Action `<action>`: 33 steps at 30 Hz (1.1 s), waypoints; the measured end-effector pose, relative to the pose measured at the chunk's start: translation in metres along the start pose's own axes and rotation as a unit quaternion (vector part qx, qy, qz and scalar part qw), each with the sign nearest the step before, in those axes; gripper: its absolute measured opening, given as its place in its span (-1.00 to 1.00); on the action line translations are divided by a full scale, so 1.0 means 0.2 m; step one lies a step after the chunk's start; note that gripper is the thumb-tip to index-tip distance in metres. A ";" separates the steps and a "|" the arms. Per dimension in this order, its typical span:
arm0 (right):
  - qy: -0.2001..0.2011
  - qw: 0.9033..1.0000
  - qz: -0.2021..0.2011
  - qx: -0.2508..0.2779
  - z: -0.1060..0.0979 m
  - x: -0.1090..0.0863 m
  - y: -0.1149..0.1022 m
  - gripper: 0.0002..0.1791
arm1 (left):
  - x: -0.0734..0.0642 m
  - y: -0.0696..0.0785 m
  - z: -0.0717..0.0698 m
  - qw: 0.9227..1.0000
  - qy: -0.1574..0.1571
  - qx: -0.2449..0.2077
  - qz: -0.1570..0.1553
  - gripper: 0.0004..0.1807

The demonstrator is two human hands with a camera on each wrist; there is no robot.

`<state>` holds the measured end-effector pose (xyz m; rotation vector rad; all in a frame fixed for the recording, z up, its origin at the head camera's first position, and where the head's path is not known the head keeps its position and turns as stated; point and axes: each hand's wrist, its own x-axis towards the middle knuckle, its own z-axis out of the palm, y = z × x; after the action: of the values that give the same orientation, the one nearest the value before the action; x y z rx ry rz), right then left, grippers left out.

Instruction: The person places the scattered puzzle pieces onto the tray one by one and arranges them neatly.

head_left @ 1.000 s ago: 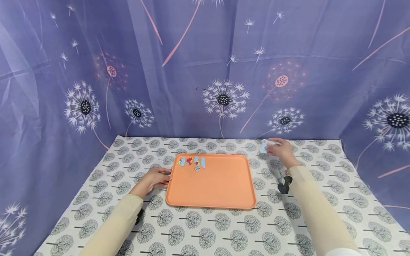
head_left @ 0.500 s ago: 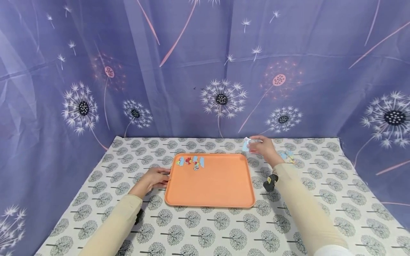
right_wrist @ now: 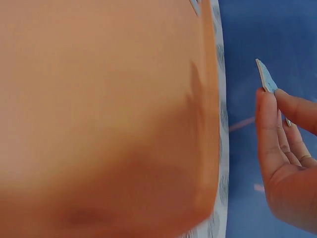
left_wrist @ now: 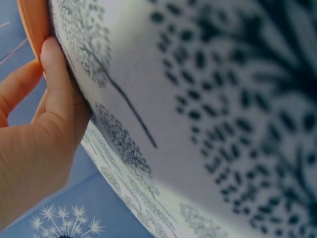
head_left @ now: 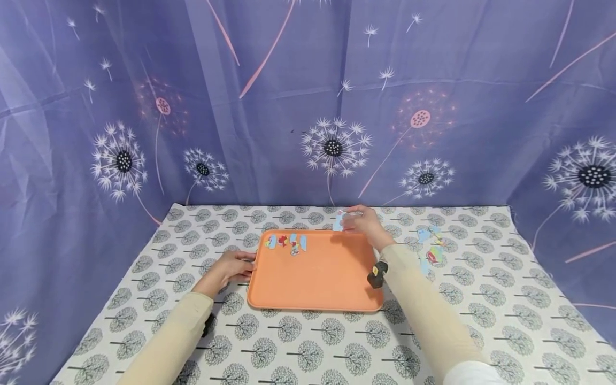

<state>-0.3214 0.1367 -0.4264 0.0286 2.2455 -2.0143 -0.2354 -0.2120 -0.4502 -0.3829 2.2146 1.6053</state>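
My right hand [head_left: 363,222] pinches a flat light-blue puzzle piece [head_left: 339,220] between thumb and fingers, above the far edge of an orange tray [head_left: 313,283]. In the right wrist view the piece [right_wrist: 266,77] sticks up from the fingertips, tilted and nearly edge-on. My left hand [head_left: 236,267] is at the tray's left rim. The left wrist view shows thumb and fingertip meeting at that rim [left_wrist: 35,25]. Several small coloured pieces lie in the tray's far left corner, among them a red one [head_left: 283,240] and a blue one [head_left: 302,243].
More puzzle pieces lie on the tree-print cloth [head_left: 308,355] to the right of the tray, including a red-and-green one [head_left: 434,254] and a blue one [head_left: 423,234]. A purple dandelion-print curtain [head_left: 269,133] hangs behind and beside the table.
My right hand has carried the puzzle piece leftward, from beyond the tray's right side to over its far edge. The left hand stays at the rim; pieces under the right arm are uncovered.
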 end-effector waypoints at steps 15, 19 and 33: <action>-0.047 0.998 0.028 -0.020 0.27 0.04 0.06 -0.54 | 0.01 0.00 0.00 1.000 -0.005 -0.009 0.000 -0.51; -0.058 0.998 0.033 -0.017 0.30 0.04 0.11 -0.56 | 0.01 0.00 -0.01 1.000 -0.007 -0.012 0.002 -0.51; -0.050 0.996 0.035 -0.071 0.34 0.00 0.10 -0.60 | -0.01 0.01 -0.01 1.000 -0.008 -0.001 0.011 -0.50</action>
<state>-0.3138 0.0707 -0.4532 -0.0076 2.2844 -1.7776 -0.2355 -0.2134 -0.4477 -0.3460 2.2125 1.6173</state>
